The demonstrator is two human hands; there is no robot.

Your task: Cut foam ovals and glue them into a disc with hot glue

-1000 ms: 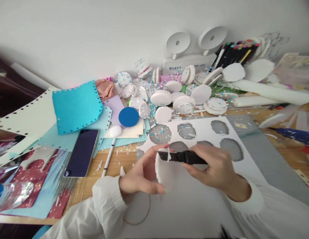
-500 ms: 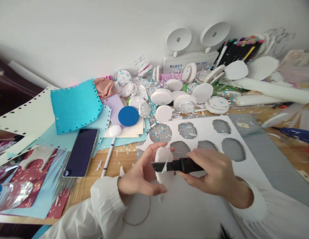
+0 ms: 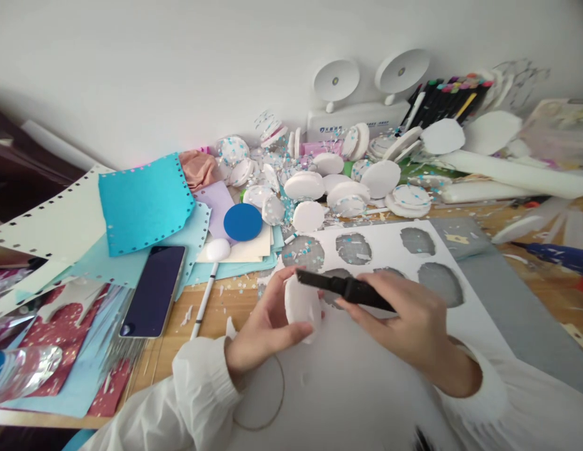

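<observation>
The knife (image 3: 350,289) is now sitting higher, by the disc (image 3: 301,308)'s top, my right hand (image 3: 411,319) gripping it, my left hand (image 3: 263,331) pinching the disc over the sheet (image 3: 387,250), holes (image 3: 440,284) cut, while I'm remotely judging trimming unfinished.

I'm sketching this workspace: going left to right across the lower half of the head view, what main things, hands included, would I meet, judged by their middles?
Clear bottle, phone, left hand, held white disc, black cutter, right hand, blue tool at the right edge.
</observation>
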